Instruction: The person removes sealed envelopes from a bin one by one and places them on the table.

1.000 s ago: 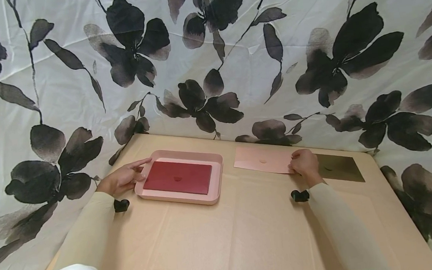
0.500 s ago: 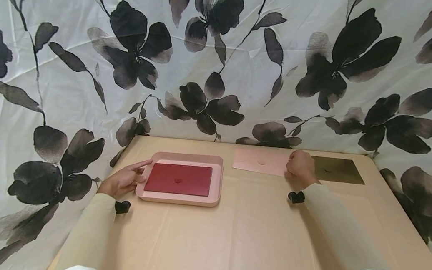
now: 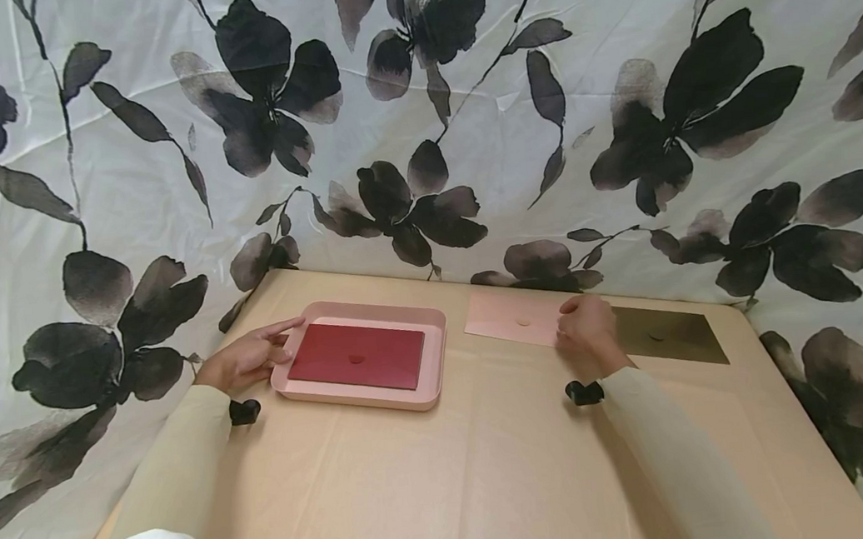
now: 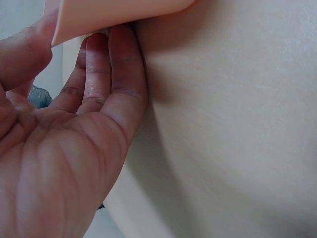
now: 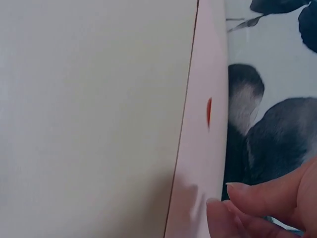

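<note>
A rose-pink tray (image 3: 358,401) lies at the left of the table with a dark red envelope (image 3: 377,357) inside. My left hand (image 3: 246,362) grips its left rim; in the left wrist view the thumb is on the edge and the other fingers tuck beneath. A pale pink envelope (image 3: 510,314) lies flat at the table's back. Over its right end is my right hand (image 3: 590,333), fingers bent and thumb near the index finger, as the right wrist view shows. Nothing is visibly held there. The hand hides that end of the envelope.
An olive-gold envelope (image 3: 669,336) lies flat just right of my right hand. The tan tabletop (image 3: 447,485) stretches toward me. A white cloth (image 3: 421,120) with dark flowers hangs behind the table.
My right hand has moved left over the pale pink envelope, uncovering more of the olive-gold one. The left hand and tray have stayed put.
</note>
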Motion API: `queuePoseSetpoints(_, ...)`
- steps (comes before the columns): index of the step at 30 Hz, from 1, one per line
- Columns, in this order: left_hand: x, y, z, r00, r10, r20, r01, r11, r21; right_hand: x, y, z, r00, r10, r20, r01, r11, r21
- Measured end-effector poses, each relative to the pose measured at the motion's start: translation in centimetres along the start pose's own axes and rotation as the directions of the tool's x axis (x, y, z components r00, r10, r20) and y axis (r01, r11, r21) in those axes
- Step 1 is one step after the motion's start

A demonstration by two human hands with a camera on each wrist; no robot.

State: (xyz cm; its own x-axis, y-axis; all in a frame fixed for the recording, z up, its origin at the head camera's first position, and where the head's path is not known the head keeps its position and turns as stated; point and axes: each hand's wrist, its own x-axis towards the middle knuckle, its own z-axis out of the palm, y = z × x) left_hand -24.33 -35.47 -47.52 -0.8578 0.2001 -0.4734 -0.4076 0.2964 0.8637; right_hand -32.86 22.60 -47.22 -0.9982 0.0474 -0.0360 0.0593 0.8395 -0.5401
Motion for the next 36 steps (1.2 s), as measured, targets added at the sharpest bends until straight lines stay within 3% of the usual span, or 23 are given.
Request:
queuePoseSetpoints(11,-0.1,0.1,0.1,1.000,-0.020,-0.012,0.020,1.000,-0.002,-1.4,-3.6,0.9,0.994,-0.105,0.043,0.096,0.979,0.180)
queuePoseSetpoints(23,0.1,0.2,0.2,1.000,-0.017,-0.004,0.017,1.000,-0.023,-2.8,-6.5,2.0,0.985,-0.112,0.130,0.058,0.930,0.362)
queuePoseSetpoints(31,0.1,0.2,0.2,1.000,-0.016,-0.010,0.016,1.000,-0.014,-3.7,-7.8,2.5,0.983,-0.129,0.133,0.062,0.907,0.417)
queuePoseSetpoints(36,0.2,0.2,0.2,1.000,-0.023,-0.015,0.023,1.000,-0.004,-4.1,-8.3,2.8,0.978,-0.125,0.164,0.024,0.858,0.512)
